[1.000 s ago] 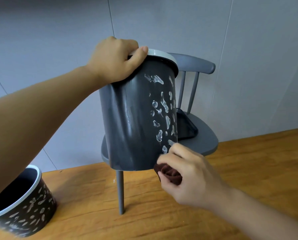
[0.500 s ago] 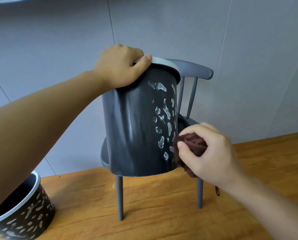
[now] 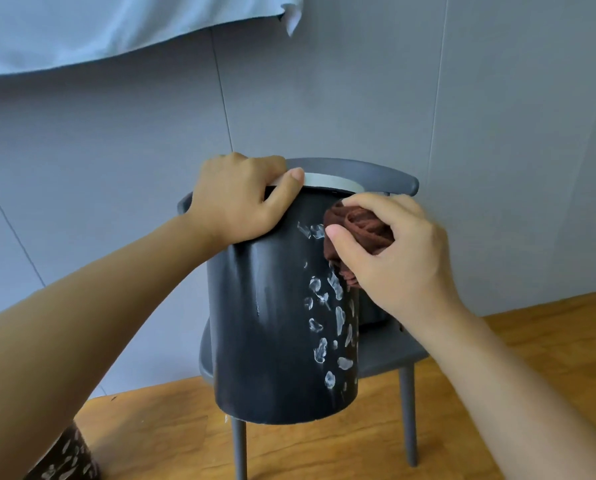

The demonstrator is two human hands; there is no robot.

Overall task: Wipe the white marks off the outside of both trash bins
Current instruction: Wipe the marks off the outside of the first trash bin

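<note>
Bin (image 3: 272, 323) dark, white-smeared right side, left fingers (image 3: 282, 188) gripping rim, right fingers (image 3: 341, 240) clutching cloth (image 3: 358, 226)

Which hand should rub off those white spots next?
The right hand. It already holds the brown cloth against the dark bin, just above the white marks. The left hand grips the rim, steadying it.

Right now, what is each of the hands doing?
Left hand: grips the rim of the dark trash bin.
Right hand: holds the brown cloth against the bin.
</note>
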